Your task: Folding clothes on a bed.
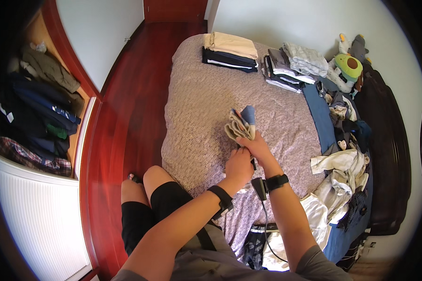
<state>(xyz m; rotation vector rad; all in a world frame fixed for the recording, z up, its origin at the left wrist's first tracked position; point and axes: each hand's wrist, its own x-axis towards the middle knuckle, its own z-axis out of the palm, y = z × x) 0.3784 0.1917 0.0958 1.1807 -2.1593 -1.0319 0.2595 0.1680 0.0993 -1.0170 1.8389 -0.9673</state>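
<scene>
My left hand (240, 168) and my right hand (256, 145) meet above the middle of the bed. A bunched piece of fabric (240, 126), beige with blue and orange parts, sticks up out of my right hand, gathered in several folds. My left hand is curled just below it, against the right hand; whether it grips part of the fabric is hidden. Below them lies a floral bedspread (204, 116). Each wrist wears a black band, and a cable hangs from the device at the right wrist.
Folded clothes (230, 45) and another stack (288, 66) sit at the bed's far end. Loose clothes (341, 179) and plush toys (348, 66) line the right side beside a dark headboard (383, 151). An open wardrobe (42, 116) holding clothes is at left.
</scene>
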